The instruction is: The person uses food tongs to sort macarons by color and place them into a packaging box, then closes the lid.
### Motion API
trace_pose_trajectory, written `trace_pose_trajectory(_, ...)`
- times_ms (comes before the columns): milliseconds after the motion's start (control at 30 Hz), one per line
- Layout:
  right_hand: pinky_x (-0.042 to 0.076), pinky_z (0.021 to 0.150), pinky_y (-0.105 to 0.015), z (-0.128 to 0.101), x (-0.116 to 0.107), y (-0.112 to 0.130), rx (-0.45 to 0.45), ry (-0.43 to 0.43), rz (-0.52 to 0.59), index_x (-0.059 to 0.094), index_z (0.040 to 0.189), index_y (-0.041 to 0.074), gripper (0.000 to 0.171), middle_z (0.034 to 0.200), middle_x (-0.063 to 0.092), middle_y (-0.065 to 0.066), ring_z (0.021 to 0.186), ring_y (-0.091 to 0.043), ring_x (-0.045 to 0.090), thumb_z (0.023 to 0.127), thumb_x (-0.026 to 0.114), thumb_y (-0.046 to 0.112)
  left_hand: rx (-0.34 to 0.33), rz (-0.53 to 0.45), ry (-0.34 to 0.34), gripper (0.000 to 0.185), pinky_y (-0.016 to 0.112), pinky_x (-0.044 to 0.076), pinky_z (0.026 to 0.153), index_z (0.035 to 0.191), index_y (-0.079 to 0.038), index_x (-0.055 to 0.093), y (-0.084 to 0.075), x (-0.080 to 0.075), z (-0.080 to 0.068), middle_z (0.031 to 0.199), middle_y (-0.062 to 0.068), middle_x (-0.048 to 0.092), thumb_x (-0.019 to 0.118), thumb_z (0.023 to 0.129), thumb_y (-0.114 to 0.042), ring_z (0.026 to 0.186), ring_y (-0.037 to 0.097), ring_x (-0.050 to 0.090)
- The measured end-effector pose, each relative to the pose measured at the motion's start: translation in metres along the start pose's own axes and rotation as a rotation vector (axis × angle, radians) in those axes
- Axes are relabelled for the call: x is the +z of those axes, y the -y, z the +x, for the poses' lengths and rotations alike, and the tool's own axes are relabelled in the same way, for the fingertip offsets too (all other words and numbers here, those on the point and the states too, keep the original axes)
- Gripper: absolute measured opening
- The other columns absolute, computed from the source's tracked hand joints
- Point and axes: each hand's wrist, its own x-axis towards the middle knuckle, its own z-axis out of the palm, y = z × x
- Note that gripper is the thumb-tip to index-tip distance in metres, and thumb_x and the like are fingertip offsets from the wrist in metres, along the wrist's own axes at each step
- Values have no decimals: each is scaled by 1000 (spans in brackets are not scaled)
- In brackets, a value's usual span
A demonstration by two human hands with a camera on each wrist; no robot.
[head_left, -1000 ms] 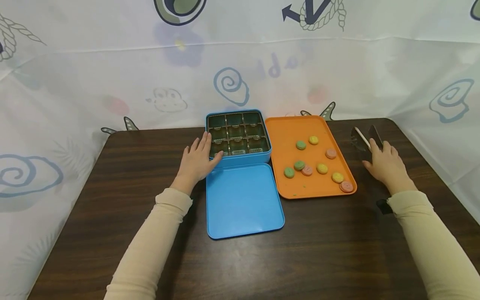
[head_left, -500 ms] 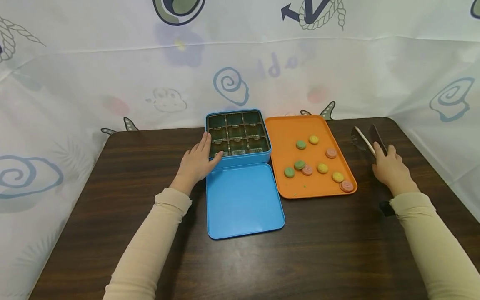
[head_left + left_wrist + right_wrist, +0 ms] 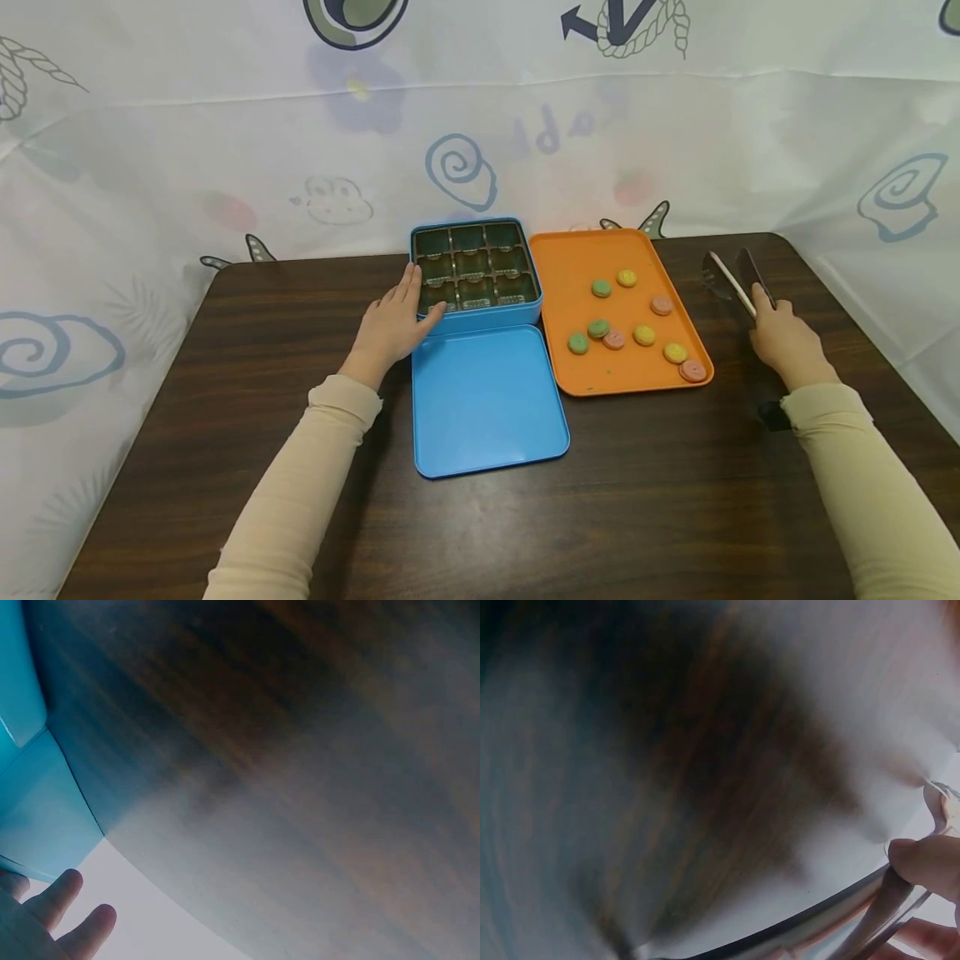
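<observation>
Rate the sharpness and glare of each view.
Head view: sharp and evenly lit, with the tongs and tin distinct. Left wrist: soft, pale glare across the table. Right wrist: heavily blurred, washed white at lower right, the right hand barely readable.

Head view: bright, even, diffuse light w/ soft shadows only; faint sheen on the table [image 3: 660,483] nr the front edge. Sharp in the centre, slight wide-angle bowing at the edges. Left wrist view: v. soft, table [image 3: 300,750] wood grain smeared, pale glare washing the lower part. Right wrist view: heavily out of focus, strong white glare top right & bottom, metal tongs [image 3: 817,930] just a blurred streak.
</observation>
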Motion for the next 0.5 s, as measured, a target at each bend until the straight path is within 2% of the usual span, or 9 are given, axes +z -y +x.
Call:
trace_pose_trajectory(133,43,72,-67,-1,-1,-2,14,-33,-6,10,146,-9,73,121,31,-48,93,-65,48,87,51,3,-4,-4,-1,81,57,19,116,154,-14,-9,-1,-2,-1,163,4,-9,27,98,-60,147,34,19)
trace_pose_trajectory(300,42,70,-66,-2,-2,-6,33,-121,-7,23,137,-15,67,116,36,-42,94,-63,47,85,58,7,-1,5,3,81,58,20,115,154,-12,-9,-2,-3,-1,163,5,-9,27,99,-59,146,35,20)
trace_pose_trajectory(500,41,71,-65,-2,-5,-6,71,-192,50,34,132,-16,58,119,38,-40,98,-61,46,87,55,12,-1,6,-1,82,57,22,115,154,-12,-9,-1,-3,-1,163,5,-8,27,98,-60,146,35,23)
